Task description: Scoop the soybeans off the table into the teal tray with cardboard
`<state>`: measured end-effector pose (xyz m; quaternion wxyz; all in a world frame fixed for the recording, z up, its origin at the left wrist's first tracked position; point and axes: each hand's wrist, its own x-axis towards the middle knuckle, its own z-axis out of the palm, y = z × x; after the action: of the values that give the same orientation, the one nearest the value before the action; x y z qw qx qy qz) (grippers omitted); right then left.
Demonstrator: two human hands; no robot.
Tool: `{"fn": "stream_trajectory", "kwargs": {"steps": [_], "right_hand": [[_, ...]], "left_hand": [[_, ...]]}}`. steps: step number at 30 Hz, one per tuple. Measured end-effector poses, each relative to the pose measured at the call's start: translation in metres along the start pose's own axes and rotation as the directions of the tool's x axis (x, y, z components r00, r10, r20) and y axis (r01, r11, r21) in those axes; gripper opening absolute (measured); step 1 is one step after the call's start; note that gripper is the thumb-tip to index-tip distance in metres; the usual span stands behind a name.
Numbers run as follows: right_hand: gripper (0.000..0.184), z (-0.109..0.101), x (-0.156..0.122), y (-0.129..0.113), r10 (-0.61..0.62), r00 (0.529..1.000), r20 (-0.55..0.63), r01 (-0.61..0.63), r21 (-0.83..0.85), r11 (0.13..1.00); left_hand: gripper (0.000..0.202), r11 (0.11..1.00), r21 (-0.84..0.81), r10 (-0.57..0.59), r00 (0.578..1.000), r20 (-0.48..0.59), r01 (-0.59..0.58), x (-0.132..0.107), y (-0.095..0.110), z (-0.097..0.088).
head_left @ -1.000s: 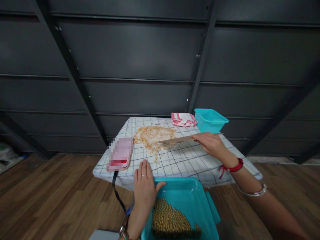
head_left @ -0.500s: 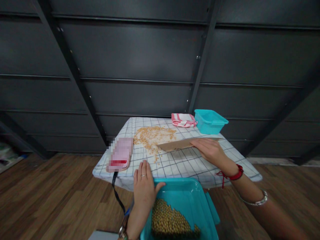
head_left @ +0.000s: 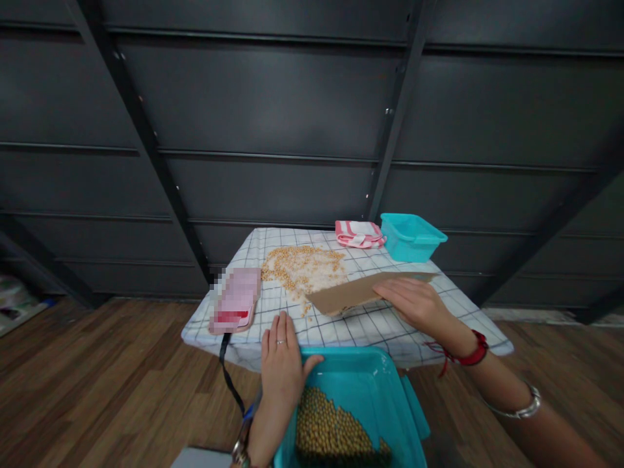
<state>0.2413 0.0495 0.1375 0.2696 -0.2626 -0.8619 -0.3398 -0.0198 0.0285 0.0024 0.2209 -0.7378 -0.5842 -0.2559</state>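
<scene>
My right hand [head_left: 409,300] grips the near side of a flat piece of brown cardboard [head_left: 346,294], which slants over the checked cloth. The cardboard's left end lies at the edge of a spread of yellow soybeans [head_left: 292,266] mixed with pale grains [head_left: 316,272]. My left hand [head_left: 283,354] lies flat with fingers stretched out, on the table's front edge and beside the left rim of a large teal tub [head_left: 375,390]. Its thumb reaches over the tub's corner. Inside the tub is a heap of greenish-yellow beans [head_left: 331,426].
A pink phone [head_left: 238,296], partly blurred out, lies on the table's left with a black strap [head_left: 229,377] hanging down. At the back right are a folded red-and-white towel [head_left: 359,234] and a small teal basket [head_left: 412,239]. A dark panelled wall [head_left: 273,97] stands behind.
The cardboard has tipped so that more of its broad face shows, and its near edge sits lower. My right hand has moved slightly right and down. My left hand stays put.
</scene>
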Motion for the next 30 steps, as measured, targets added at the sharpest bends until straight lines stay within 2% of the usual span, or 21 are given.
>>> {"fn": "stream_trajectory", "kwargs": {"steps": [3,6,10,15,21,25,30], "right_hand": [[0.032,0.0,0.0,0.001,0.026,1.0,-0.01,-0.027,-0.014,1.0],[0.031,0.012,0.007,0.002,0.042,0.997,-0.068,-0.044,-0.026,0.999],[0.03,0.024,0.013,0.001,0.028,0.998,-0.054,-0.03,-0.033,0.999],[0.028,0.013,0.001,-0.004,0.002,0.999,-0.039,-0.002,-0.001,1.0],[0.03,0.0,-0.019,-0.007,0.04,0.999,-0.019,-0.039,0.031,0.999],[0.032,0.006,-0.012,-0.004,0.059,0.996,-0.068,-0.058,0.007,0.998],[0.035,0.018,-0.003,-0.003,0.074,0.996,-0.044,-0.075,-0.01,0.997]], "left_hand": [[0.089,1.0,0.0,-0.002,1.0,0.0,0.002,0.0,0.0,0.0],[0.088,1.0,0.004,-0.006,1.0,-0.023,0.006,-0.001,0.001,-0.001],[0.089,1.0,-0.009,-0.015,0.999,-0.051,0.014,-0.002,0.004,-0.001],[0.089,1.0,-0.013,-0.015,0.999,-0.043,0.014,0.0,0.004,-0.002],[0.089,1.0,-0.01,0.001,1.0,0.001,-0.001,0.0,0.0,-0.002],[0.089,1.0,-0.022,0.01,1.0,0.015,-0.01,-0.001,-0.002,0.0],[0.089,0.999,-0.029,-0.026,1.0,-0.007,0.026,-0.002,0.002,0.0]]}}
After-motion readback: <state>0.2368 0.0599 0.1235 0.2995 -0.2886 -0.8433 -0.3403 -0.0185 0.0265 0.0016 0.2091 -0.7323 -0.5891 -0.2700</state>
